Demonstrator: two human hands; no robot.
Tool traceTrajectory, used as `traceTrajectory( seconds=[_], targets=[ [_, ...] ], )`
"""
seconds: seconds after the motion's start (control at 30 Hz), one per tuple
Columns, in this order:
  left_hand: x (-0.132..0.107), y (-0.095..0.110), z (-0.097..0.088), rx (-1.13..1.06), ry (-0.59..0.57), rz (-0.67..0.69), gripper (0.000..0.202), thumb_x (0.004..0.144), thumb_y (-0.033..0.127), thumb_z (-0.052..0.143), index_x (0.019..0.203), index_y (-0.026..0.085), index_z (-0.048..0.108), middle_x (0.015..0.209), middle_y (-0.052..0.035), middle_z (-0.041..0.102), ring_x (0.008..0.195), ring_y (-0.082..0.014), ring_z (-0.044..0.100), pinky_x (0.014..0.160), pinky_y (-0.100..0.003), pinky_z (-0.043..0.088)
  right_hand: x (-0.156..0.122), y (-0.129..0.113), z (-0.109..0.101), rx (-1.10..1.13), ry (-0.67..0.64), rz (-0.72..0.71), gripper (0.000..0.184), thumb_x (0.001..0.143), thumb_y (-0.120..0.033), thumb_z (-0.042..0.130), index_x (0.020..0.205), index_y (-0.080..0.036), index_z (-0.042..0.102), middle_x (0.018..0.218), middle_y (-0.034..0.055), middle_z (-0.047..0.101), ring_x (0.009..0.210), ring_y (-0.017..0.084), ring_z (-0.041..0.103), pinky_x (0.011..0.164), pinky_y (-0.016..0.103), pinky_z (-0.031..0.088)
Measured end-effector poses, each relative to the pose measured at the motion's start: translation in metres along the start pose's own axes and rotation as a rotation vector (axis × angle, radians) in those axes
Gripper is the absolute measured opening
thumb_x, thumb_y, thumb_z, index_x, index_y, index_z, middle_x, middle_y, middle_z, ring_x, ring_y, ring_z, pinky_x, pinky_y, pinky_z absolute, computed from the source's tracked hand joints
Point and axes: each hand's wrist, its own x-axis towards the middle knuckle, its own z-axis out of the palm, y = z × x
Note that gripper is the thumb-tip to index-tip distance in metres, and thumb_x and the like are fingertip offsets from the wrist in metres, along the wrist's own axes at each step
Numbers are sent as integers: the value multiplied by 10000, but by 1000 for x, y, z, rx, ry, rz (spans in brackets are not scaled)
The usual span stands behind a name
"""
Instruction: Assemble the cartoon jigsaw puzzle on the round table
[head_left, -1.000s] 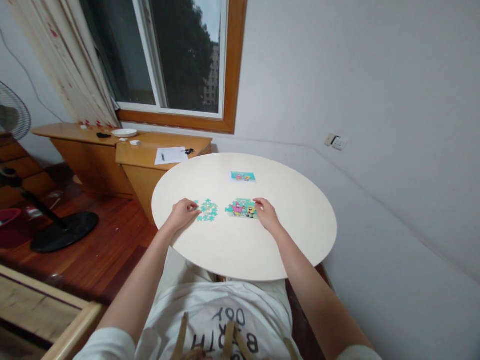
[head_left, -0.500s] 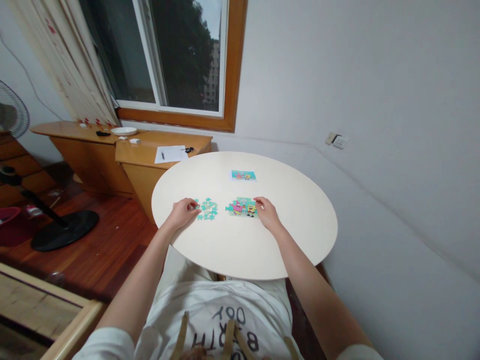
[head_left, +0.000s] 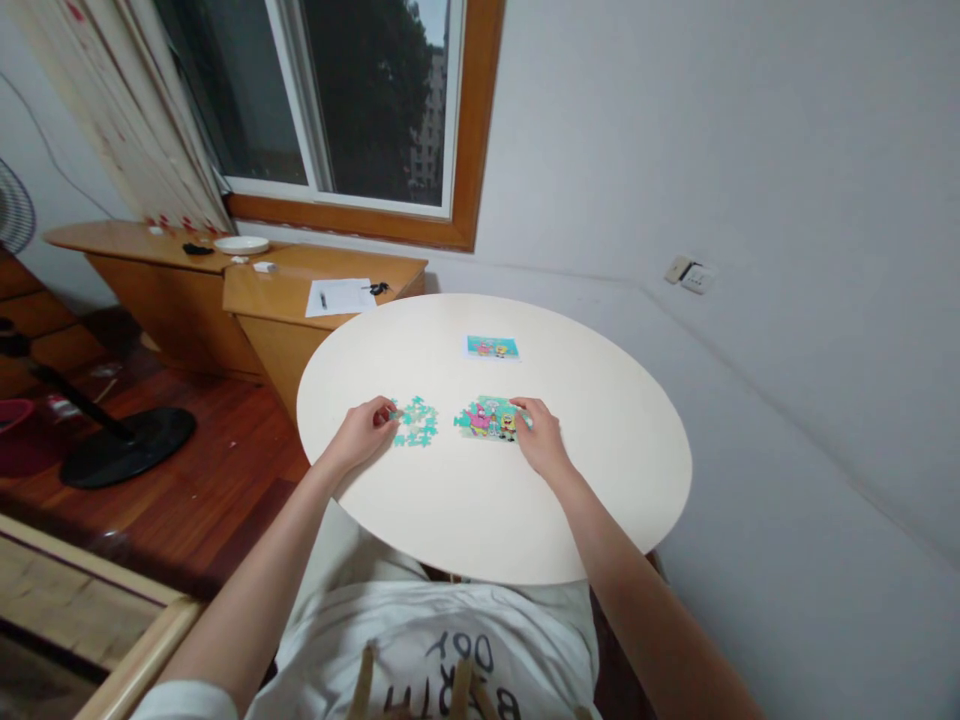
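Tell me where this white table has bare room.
Bare: the table's near part, between the forearms; its right side, beyond the right hand; the strip between picture card and joined puzzle. Crowded: left hand at the loose pieces; right hand at the puzzle.

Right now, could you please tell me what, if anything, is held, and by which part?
I cannot tell: the left hand is at the loose jigsaw pieces, the right hand at the right end of the partly assembled jigsaw; any grip is unclear.
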Motion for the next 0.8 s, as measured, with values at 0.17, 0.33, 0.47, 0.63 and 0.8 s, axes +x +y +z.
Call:
traceTrajectory(
  seconds=[0.17,0.33,0.47,0.63,0.8],
  targets=[
    [-2,4,-1,-41,0,-23,229,758,320,512,877,169,637,669,-12,628,584,-148,529,587,-264,406,-5,-12,0,-40,-58,-66,272,825,-156,436,1020,-207,618,1085,88,651,1060,235,576,949,431,415],
    [-1,6,-1,-57,7,-92,275,787,379,507,872,166,658,698,-37,644,615,-165,541,591,-277,410,4,-28,5,-44,-214,-211,267,856,-145,437,1024,-221,629,1103,81,660,1076,226,571,947,425,391],
    [7,5,-8,-39,-31,-123,241,768,337,506,842,171,665,680,-33,641,595,-163,536,593,-279,409,23,-49,16,-52,-360,-308,256,868,-142,463,1036,-214,642,1116,80,652,1075,212,568,934,404,377],
    [36,0,-19,-14,-3,-111,177,744,282,500,798,175,630,653,-13,617,578,-148,527,569,-260,391,44,-76,36,-116,-576,-320,172,881,-175,543,993,-179,674,1024,74,676,1010,202,593,882,374,385],
    [77,-10,-20,-69,44,-75,161,758,298,508,801,167,593,656,-10,602,599,-139,534,593,-253,411,47,-83,53,-163,-622,-358,206,846,-287,642,1027,-194,669,1017,71,684,972,203,597,839,354,382]
  ],
)
